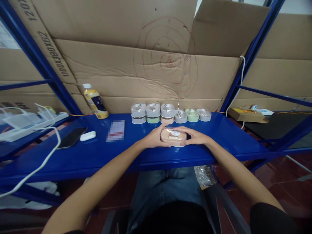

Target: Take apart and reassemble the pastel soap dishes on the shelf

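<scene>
- Peach box (173,136): held between both hands at the near middle of the surface (226,136); pale clasp on its near side, round printed sticker on top. Resting or slightly raised — cannot tell.
- Left hand (156,136): curled around the box's left end, gripping it.
- Right hand (195,136): fingers and thumb bent around the right end, also gripping.
- Just beyond, a row of lidded boxes along the far side. Three taller ones on the left: grey lower part (138,119), green lower part (153,119), peach lower part (167,120). Three lower ones on the right: grey box (180,116), green box (192,115), second grey box (204,114).
- Left of the hands: a blurred-out card (115,130) lying flat; farther left a small white case (88,136) just beside a dark phone (71,138).
- Far left: yellow bottle (96,101), white cap, dark label — upright near the cardboard wall (170,65), which bears red hand-drawn rings.
- Left edge: white cable (44,162) crossing the near corner.
- Far right, beyond the frame post: open brown carton (248,115).
</scene>
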Tool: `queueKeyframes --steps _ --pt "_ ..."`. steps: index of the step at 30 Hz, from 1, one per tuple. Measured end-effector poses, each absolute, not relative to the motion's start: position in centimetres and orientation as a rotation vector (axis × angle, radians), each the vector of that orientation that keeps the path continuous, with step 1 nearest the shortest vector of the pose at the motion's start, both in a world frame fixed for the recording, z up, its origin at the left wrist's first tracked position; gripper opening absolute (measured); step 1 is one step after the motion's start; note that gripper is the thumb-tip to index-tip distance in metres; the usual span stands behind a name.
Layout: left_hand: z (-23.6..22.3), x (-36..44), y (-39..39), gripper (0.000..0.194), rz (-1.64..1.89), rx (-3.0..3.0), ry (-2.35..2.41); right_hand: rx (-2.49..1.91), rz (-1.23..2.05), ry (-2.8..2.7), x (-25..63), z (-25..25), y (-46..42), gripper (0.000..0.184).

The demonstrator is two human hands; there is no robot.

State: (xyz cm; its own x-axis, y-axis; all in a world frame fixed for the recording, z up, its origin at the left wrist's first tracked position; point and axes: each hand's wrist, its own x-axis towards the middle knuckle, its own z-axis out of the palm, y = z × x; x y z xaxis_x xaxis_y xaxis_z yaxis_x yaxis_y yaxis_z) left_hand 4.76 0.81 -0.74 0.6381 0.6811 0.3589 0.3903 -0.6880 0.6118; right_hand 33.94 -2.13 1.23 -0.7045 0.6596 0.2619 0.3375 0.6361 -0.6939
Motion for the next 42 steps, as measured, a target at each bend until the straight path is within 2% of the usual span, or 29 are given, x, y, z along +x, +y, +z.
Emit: queueKeyframes --steps 3,8,14,20,26,29,32,37,39,42 --pt "-0.7 4.8 0.7 0.116 0.798 2.361 0.846 -0.747 0.822 -2.376 33.9 0.9 -2.2 0.08" --pt "-0.7 4.7 0.6 0.117 0.814 2.34 0.85 -0.804 0.525 -2.356 32.8 0.2 -2.9 0.089" --pt "-0.5 4.4 0.7 0.098 0.952 2.294 0.846 -0.944 0.263 -2.151 35.0 1.8 -2.5 0.076" --pt "-0.8 4.7 1.2 0.079 1.003 2.324 0.974 -1.538 -0.188 -1.4 42.0 4.5 4.9 0.083" --pt "-0.9 4.7 1.4 0.074 0.963 2.349 1.018 -2.012 -0.159 -1.237 44.5 4.2 9.6 0.081" --pt "-0.8 4.7 1.4 0.073 0.945 2.352 1.025 -2.096 -0.16 -1.237 44.3 3.5 9.6 0.088" --pt "-0.7 4.7 1.4 0.074 0.926 2.36 1.022 -2.1 -0.259 -1.214 43.9 3.2 8.9 0.095" --pt "-0.8 4.7 1.5 0.069 0.942 2.373 1.021 -1.734 -0.566 -1.546 41.3 3.2 7.9 0.064" --pt "-0.9 4.7 1.6 0.067 0.951 2.379 1.02 -1.541 -0.5 -1.851 39.2 2.9 7.8 0.061" --pt "-1.1 4.6 1.8 0.066 0.951 2.377 1.013 -1.399 -0.33 -2.169 35.7 2.0 7.9 0.068"
